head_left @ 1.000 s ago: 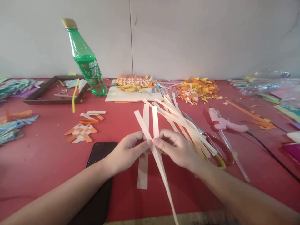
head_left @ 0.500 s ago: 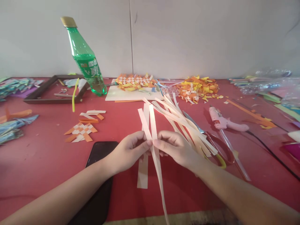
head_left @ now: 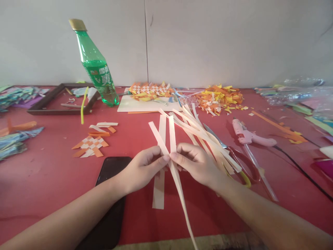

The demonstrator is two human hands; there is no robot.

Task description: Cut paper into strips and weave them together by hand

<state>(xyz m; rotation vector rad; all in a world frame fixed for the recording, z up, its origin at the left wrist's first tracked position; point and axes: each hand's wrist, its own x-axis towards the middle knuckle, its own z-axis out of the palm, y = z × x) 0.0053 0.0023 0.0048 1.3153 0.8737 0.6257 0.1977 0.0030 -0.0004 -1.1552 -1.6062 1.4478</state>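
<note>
My left hand (head_left: 143,168) and my right hand (head_left: 196,163) meet at the middle of the red table (head_left: 52,180), both pinching two long pale paper strips (head_left: 170,139) that cross between the fingertips. The strips fan upward above the pinch and trail down toward the table's front edge. Another pale strip (head_left: 158,189) lies flat on the table under my hands. A loose bundle of the same strips (head_left: 203,133) lies just beyond my right hand.
A black phone (head_left: 109,194) lies under my left forearm. Red-handled scissors (head_left: 239,161) and a pink glue gun (head_left: 249,137) are to the right. A green bottle (head_left: 97,69), a wooden frame (head_left: 47,104), woven orange-white pieces (head_left: 90,146) and scrap piles (head_left: 218,99) lie farther back.
The upper ends of the two pinched strips closed together half a second ago and have spread apart again; the lower tail swung slightly. Both hands stay in place.
</note>
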